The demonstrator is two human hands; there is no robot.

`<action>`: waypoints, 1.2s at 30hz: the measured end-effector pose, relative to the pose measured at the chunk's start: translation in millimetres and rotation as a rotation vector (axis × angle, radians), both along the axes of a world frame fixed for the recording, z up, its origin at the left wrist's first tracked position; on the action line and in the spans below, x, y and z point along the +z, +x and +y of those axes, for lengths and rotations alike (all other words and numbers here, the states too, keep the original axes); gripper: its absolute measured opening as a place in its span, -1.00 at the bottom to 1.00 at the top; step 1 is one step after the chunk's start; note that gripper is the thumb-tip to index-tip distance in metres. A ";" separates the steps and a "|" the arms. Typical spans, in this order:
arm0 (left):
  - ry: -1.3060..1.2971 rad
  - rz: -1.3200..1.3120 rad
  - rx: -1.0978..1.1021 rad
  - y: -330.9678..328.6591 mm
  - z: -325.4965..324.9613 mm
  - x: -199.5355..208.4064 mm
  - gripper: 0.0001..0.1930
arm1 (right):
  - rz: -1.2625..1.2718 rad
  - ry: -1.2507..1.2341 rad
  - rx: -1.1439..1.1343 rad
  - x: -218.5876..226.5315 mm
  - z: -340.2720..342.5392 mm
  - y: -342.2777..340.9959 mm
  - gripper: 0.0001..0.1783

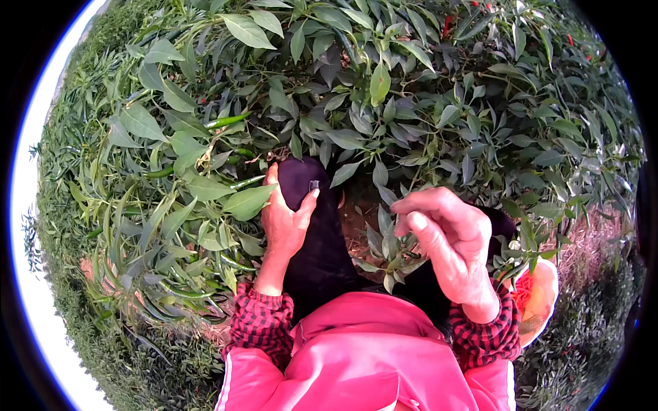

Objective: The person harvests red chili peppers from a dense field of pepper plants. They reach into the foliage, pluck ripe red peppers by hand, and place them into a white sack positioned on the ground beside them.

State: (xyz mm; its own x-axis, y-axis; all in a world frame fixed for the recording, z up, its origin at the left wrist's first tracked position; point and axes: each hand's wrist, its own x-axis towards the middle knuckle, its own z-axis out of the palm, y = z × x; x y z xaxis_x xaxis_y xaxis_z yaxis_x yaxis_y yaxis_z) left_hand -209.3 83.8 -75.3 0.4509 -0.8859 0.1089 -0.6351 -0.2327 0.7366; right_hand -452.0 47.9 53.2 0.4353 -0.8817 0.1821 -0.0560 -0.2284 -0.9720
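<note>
My left hand [282, 222] lies against the dark-clad knee [301, 179], thumb and fingers apart and nothing seen in its grasp. Near its thumb tip a small shiny grey piece [314, 185] shows on the dark cloth; what it is I cannot tell. My right hand [452, 240] is raised over the leaves in front of my lap, fingers curled and thumb close to the forefinger. Anything between those fingertips is hidden. Left of my left hand grow green chilli peppers [227, 121] among the leaves of a chilli plant [140, 123].
A pale container [543, 301] with red chillies [522, 291] stands beside my right forearm. Dense chilli plants [439, 123] surround my legs, with a few red chillies [447, 26] at the far side. Dry straw-covered ground [589, 240] shows at the right.
</note>
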 end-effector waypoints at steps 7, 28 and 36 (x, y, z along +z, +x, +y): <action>-0.017 0.060 -0.101 -9.7 51.9 -7.8 -0.27 | -0.090 -0.393 0.850 123.2 27.9 94.5 -0.75; -0.286 -1.147 -0.167 21.7 -215.8 206.1 -0.78 | 0.288 -0.187 0.092 99.9 -108.4 43.5 -0.86; 0.069 -0.978 -0.609 6.1 -106.4 203.3 -0.57 | 0.500 -0.702 0.140 143.1 -222.3 144.0 -0.76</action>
State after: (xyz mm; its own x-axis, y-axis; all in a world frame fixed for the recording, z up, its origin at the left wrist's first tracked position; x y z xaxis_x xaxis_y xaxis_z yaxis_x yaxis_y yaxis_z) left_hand -203.2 -22.6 128.0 -0.3036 -0.9453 0.1191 -0.9483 0.2876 -0.1342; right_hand -308.0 -174.4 196.3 0.7052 -0.5698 0.4219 -0.3649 -0.8019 -0.4730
